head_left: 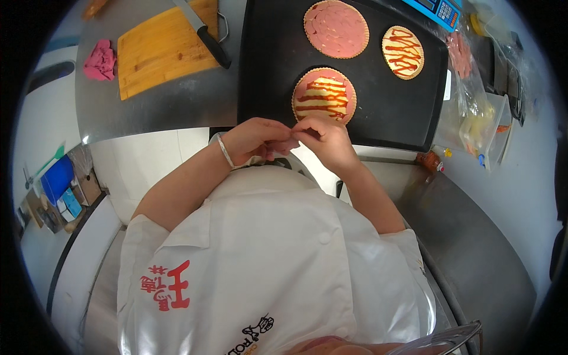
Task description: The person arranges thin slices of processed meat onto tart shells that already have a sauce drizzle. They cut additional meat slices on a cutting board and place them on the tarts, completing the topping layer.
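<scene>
My left hand [255, 141] and my right hand [325, 142] meet just in front of the black baking tray [378, 112]. Fingers of both are curled and pinched together at the tips. Something pinkish may lie in the left fingers, but it blends with them and I cannot make it out. Nearest to the right hand is a round pizza base [324, 94] with pink slices around its rim and red sauce stripes over a pale middle. Behind it, a larger base [336, 29] is covered with pink slices. A smaller pale base [403, 52] at the right carries a red sauce zigzag.
At the left, a wooden cutting board [160, 53] bears a black-handled knife [213, 46], with a crumpled pink cloth [100, 61] beside it. A blue scale [438, 10] stands behind the tray. Clear plastic bags [473, 100] and a red-brown bottle [430, 161] are at the right.
</scene>
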